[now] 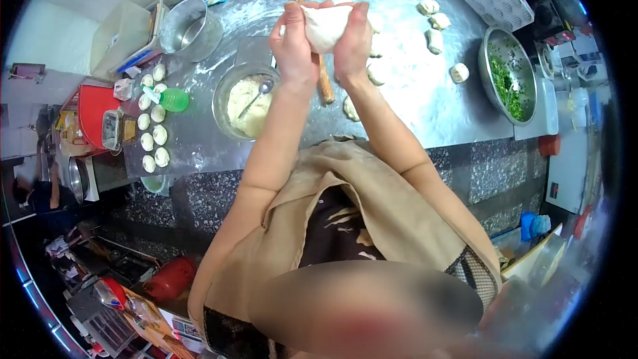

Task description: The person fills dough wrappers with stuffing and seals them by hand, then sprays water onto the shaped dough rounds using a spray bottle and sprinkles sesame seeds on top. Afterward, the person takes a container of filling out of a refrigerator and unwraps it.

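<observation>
A flattened sheet of white dough hangs between my two hands above the metal table. My left hand grips its left edge, thumb in front, and my right hand grips its right edge the same way. Beneath my hands lies a wooden rolling pin, partly hidden by them. To the left of it, a bowl holds pale filling with a spoon in it. Several dough pieces lie just right of my right hand.
On the left are a green spray bottle, several round buns and a metal pot. A steel bowl of chopped greens stands at the right. More dough pieces lie towards the back right. Another person is at the far left.
</observation>
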Tool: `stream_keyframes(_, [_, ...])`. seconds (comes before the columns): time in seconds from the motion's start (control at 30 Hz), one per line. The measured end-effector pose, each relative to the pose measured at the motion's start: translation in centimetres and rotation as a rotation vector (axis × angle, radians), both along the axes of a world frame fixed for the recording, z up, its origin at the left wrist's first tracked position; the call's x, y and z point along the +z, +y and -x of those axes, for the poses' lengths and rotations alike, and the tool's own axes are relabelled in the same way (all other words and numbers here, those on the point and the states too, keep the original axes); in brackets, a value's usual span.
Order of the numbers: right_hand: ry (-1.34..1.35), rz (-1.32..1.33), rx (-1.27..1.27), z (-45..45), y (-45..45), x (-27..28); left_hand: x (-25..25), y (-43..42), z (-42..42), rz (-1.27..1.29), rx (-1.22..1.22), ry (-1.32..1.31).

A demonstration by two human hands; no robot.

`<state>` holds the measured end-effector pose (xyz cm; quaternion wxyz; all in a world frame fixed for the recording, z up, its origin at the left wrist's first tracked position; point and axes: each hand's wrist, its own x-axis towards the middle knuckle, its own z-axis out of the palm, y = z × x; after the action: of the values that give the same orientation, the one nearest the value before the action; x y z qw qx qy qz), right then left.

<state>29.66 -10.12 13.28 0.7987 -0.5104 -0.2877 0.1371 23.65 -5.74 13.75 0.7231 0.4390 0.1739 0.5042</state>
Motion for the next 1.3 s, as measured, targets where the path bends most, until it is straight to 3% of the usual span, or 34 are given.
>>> stream_keyframes(0.07, [0.002, 0.005, -0.036, 0.7, -0.7, 0.8, 1.4, -0.4, 1.3, 0.237, -0.295, -0.187])
stream_keyframes(0.13, [-0.094, 0.026, -0.106, 0.6, -1.1, 1.1, 1.4, -0.5, 2.4, 0.263, -0.351, -0.226])
stream_keyframes(0.2, [-0.190, 0.056, -0.138, 0.8, -1.0, 0.5, 0.1, -0.4, 2.7, -0.440, 0.146, 0.284])
stream_keyframes(0.33, [-0.372, 0.110, -0.159, 0.9, -1.4, -0.1, -0.4, -0.1, 2.2, -0.272, 0.251, 0.305])
stream_keyframes(0.37, [-0.370, 0.115, -0.162, 0.7, -1.4, -0.1, -0.5, 0.3, 2.1, -0.205, 0.171, 0.243])
stream_keyframes(0.4, [-0.285, 0.118, -0.109, 0.5, -1.4, 0.1, -0.4, 0.1, 1.9, -0.200, 0.166, 0.248])
stream_keyframes(0.47, [-0.186, 0.134, -0.058, 0.3, -1.3, 0.0, -0.1, -0.2, 1.7, 0.162, -0.092, 0.120])
stream_keyframes(0.53, [-0.002, 0.046, 0.097, 0.1, -1.1, -0.1, -0.5, -0.3, 1.4, 0.254, -0.118, 0.117])
stream_keyframes(0.6, [0.017, 0.117, 0.115, -0.2, -1.1, 0.0, -0.9, -0.1, 1.0, 0.412, -0.185, -0.050])
stream_keyframes(0.67, [-0.048, 0.344, 0.163, -1.2, -0.9, -0.5, -0.8, 0.2, 0.9, 0.366, -0.071, -0.024])
stream_keyframes(0.73, [0.011, 0.255, 0.090, -1.5, -0.7, -2.2, -0.7, 0.9, 1.1, 0.307, 0.043, -0.011])
stream_keyframes(0.8, [0.067, 0.172, 0.028, -1.2, -0.8, -2.0, -1.2, 1.7, 2.2, -0.340, 0.354, 0.447])
stream_keyframes(0.83, [0.345, 0.045, 0.333, -0.3, -1.6, -0.9, -0.2, 1.4, 2.6, -0.511, 0.213, 0.502])
stream_keyframes(0.87, [0.628, -0.083, 0.633, 0.3, -2.2, -0.4, 0.7, 0.1, 2.8, -0.367, -0.060, 0.356])
stream_keyframes(0.97, [0.700, -0.134, 0.710, -1.2, -2.5, -0.9, 1.9, -0.2, 3.3, -0.352, -0.008, 0.179])
stream_keyframes(1.03, [0.665, -0.106, 0.781, -1.7, -2.8, -1.2, 2.3, 0.5, 3.9, -0.448, 0.426, 0.410])
stream_keyframes(1.07, [0.677, -0.102, 0.780, -1.8, -3.1, -1.3, 1.5, 0.8, 4.0, -0.443, 0.424, 0.421])
stream_keyframes(1.13, [0.665, 0.026, 0.880, -1.9, -3.0, -0.8, -0.7, 1.6, 4.1, -0.171, -0.270, 0.313])
stream_keyframes(1.17, [0.586, 0.105, 0.922, -2.0, -2.9, -0.8, -1.6, 1.0, 4.1, -0.116, -0.320, 0.402])
stream_keyframes(1.2, [0.590, 0.105, 0.925, -1.9, -2.8, -1.1, -2.0, 0.6, 3.9, -0.115, -0.317, 0.406])
stream_keyframes(1.27, [0.688, 0.077, 0.733, -1.9, -2.7, -1.8, -2.4, -0.1, 3.2, -0.169, -0.074, 0.280])
stream_keyframes(1.3, [0.738, -0.010, 0.796, -1.8, -3.0, -1.6, -2.5, -0.2, 2.8, -0.195, 0.041, 0.203])
